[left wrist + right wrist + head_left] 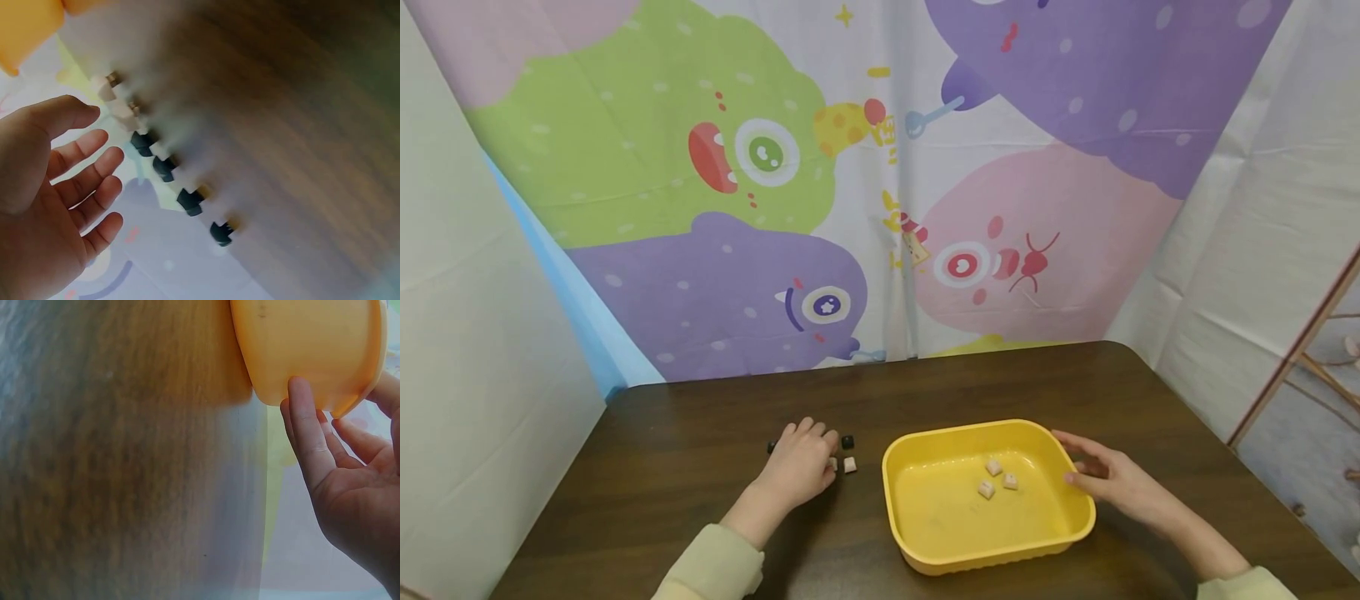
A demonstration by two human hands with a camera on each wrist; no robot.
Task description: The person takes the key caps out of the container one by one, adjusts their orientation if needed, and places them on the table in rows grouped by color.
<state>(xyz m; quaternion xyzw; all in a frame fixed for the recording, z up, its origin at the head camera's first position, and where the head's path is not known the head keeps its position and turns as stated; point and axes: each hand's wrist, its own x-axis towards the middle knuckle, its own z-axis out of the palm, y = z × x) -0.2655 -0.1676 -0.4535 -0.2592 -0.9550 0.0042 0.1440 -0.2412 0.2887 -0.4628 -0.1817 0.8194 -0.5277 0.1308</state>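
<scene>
**Right hand (1116, 479) on the tub (936, 517), left hand (797, 467) at the row**

Yellow tub sits on the dark surface (640, 500), between my hands. My right thumb bends over its rim, fingers against the outer wall; I take that grip as steadying it. Three pale blocks (987, 490) lie loose inside, towards the right end. My left hand is relaxed, fingers slightly bent, nothing held that I can see. Left of the tub, four black blocks (190, 201) and two more pale blocks (850, 465) stand in a line, probably spaced for picking singly.

Hard to make out: from the head view my left hand covers part of that line; whether it touches any block, can't tell. The rim hides part of my right thumb. Both wrist views are blurred across the surface.
</scene>
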